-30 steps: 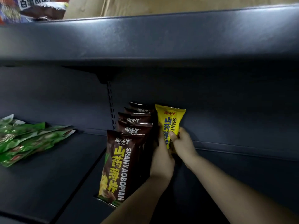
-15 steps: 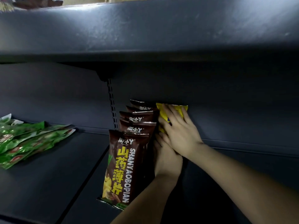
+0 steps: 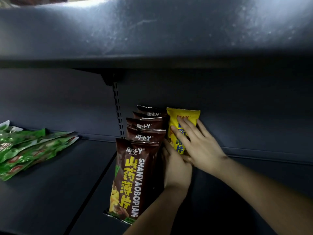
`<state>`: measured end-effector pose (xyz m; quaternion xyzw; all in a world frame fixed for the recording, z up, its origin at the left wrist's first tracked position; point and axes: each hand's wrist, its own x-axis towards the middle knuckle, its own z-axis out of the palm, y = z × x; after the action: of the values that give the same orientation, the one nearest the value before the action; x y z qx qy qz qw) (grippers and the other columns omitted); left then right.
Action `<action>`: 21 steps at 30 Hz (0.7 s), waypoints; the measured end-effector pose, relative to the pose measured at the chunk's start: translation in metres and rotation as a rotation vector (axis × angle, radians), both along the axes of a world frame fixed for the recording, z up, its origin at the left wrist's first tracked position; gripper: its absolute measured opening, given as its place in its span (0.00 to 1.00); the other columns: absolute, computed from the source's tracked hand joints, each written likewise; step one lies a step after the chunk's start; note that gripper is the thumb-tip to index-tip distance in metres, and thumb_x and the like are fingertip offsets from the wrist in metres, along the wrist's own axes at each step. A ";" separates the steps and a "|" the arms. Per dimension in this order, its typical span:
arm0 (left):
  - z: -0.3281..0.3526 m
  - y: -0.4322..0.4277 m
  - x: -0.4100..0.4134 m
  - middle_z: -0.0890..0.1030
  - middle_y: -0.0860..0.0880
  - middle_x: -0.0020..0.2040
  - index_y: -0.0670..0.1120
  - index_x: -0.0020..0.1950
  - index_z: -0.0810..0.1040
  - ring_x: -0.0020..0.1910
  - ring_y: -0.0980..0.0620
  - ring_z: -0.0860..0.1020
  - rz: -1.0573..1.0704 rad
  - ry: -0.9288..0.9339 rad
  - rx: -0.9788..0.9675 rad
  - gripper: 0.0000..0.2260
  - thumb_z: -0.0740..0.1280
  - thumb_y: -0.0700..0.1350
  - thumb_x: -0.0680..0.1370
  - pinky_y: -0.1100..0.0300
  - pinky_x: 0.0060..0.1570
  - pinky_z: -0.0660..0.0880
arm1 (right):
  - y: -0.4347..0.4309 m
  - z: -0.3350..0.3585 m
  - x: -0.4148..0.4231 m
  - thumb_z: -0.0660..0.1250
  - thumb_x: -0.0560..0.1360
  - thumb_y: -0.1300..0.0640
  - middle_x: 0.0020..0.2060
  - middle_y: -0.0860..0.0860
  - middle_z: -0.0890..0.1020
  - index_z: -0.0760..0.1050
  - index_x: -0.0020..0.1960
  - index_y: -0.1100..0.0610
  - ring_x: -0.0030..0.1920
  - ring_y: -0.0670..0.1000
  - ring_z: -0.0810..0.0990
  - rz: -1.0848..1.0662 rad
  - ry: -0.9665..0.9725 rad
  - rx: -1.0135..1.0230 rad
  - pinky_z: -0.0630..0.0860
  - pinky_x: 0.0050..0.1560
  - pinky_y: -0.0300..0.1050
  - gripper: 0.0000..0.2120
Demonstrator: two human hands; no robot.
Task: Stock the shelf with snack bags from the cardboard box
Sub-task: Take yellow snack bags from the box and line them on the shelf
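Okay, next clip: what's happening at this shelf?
A person is stocking a dark shelf. The right hand presses flat fingers against the front of a yellow snack bag that stands upright at the back, just right of a row of brown snack bags. The left hand sits at that bag's base, its fingers hidden. Green snack bags lie flat farther left.

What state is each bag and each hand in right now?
yellow snack bag: upright, beside the brown row.
brown snack bags: upright, lined front to back.
green snack bags: lying flat, piled.
right hand: straight fingers pressing the yellow snack bag.
left hand: at that bag's base, fingertips hidden.
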<state>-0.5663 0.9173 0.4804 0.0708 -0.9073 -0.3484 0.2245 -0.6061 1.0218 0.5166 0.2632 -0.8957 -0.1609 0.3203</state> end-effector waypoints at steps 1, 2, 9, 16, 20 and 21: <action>-0.001 -0.001 0.000 0.58 0.45 0.76 0.44 0.78 0.49 0.76 0.49 0.55 0.007 0.042 0.000 0.36 0.64 0.44 0.73 0.59 0.72 0.47 | -0.003 -0.003 0.003 0.67 0.69 0.48 0.74 0.63 0.61 0.61 0.75 0.59 0.74 0.61 0.62 0.002 0.009 -0.020 0.64 0.70 0.62 0.38; -0.002 -0.001 -0.001 0.59 0.45 0.76 0.44 0.78 0.50 0.76 0.49 0.56 -0.008 0.091 0.011 0.36 0.63 0.44 0.74 0.58 0.73 0.46 | -0.007 -0.007 0.004 0.61 0.71 0.53 0.74 0.63 0.62 0.63 0.75 0.60 0.74 0.61 0.63 0.003 0.026 -0.051 0.65 0.69 0.61 0.33; 0.003 0.002 0.015 0.57 0.41 0.76 0.40 0.77 0.50 0.76 0.45 0.56 -0.144 0.113 0.001 0.34 0.63 0.47 0.77 0.58 0.73 0.45 | -0.024 -0.003 0.016 0.51 0.74 0.57 0.69 0.62 0.71 0.72 0.68 0.59 0.67 0.59 0.73 -0.126 0.034 -0.049 0.72 0.62 0.56 0.24; 0.010 0.007 0.048 0.71 0.33 0.63 0.35 0.71 0.64 0.63 0.35 0.70 -0.184 0.068 0.042 0.26 0.62 0.36 0.72 0.47 0.65 0.65 | -0.016 0.038 0.063 0.68 0.68 0.54 0.51 0.54 0.83 0.82 0.47 0.55 0.46 0.53 0.83 -0.118 -0.068 0.028 0.74 0.41 0.44 0.10; 0.021 0.015 0.070 0.71 0.33 0.63 0.34 0.68 0.66 0.63 0.35 0.69 -0.206 0.060 -0.068 0.27 0.52 0.42 0.70 0.50 0.67 0.62 | -0.001 0.052 0.101 0.57 0.79 0.57 0.68 0.58 0.69 0.67 0.68 0.60 0.66 0.58 0.70 -0.175 -0.214 -0.039 0.66 0.61 0.54 0.19; 0.024 0.018 0.076 0.72 0.33 0.62 0.34 0.66 0.68 0.62 0.35 0.69 -0.213 0.046 -0.093 0.28 0.51 0.43 0.68 0.49 0.65 0.63 | 0.004 0.056 0.110 0.57 0.79 0.57 0.68 0.57 0.68 0.66 0.69 0.60 0.67 0.58 0.70 -0.195 -0.227 -0.052 0.66 0.62 0.55 0.19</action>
<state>-0.4904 0.9355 0.5043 -0.0447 -0.9194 -0.3295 0.2102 -0.4959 1.0254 0.5725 0.1829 -0.9513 -0.1375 0.2063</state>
